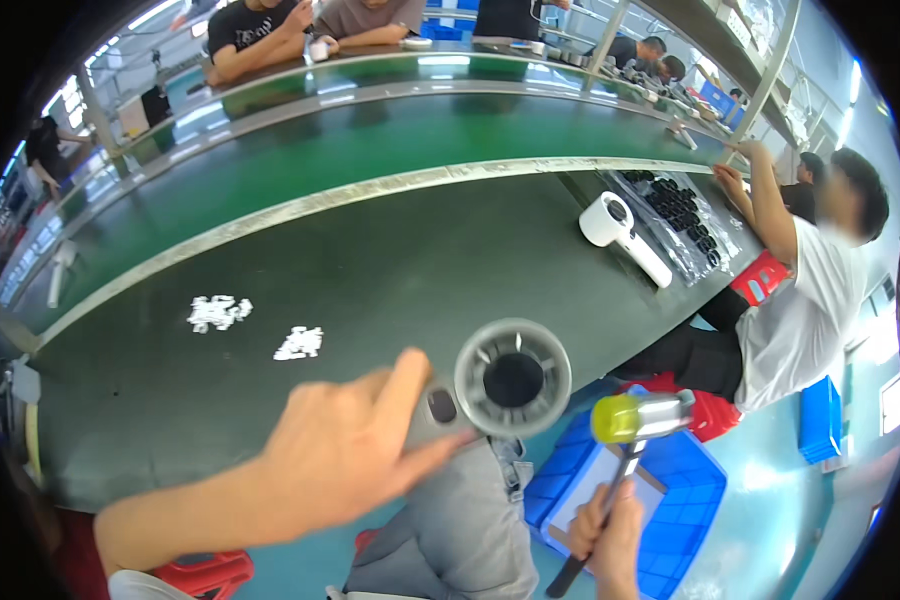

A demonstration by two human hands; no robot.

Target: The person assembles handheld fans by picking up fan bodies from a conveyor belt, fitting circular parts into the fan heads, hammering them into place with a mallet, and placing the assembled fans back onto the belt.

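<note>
My left hand (345,450) is closed round the short handle of a grey round-headed device (560,378), shaped like a small hair dryer or fan. Its ring-shaped head faces up, with ribs inside and a dark centre. My right hand (610,530) grips the dark handle of a mallet (642,415), to the right of the device and apart from it. The mallet has a silver head with a yellow-green face on its left end. A similar white device (628,240) lies on the dark table (390,260) at the far right.
Two heaps of small white parts (218,312) lie on the table's left. Black ring parts (682,212) rest on clear plastic at right. A green conveyor belt (420,135) runs beyond. A blue crate (700,470) stands below right; a co-worker (810,300) sits right.
</note>
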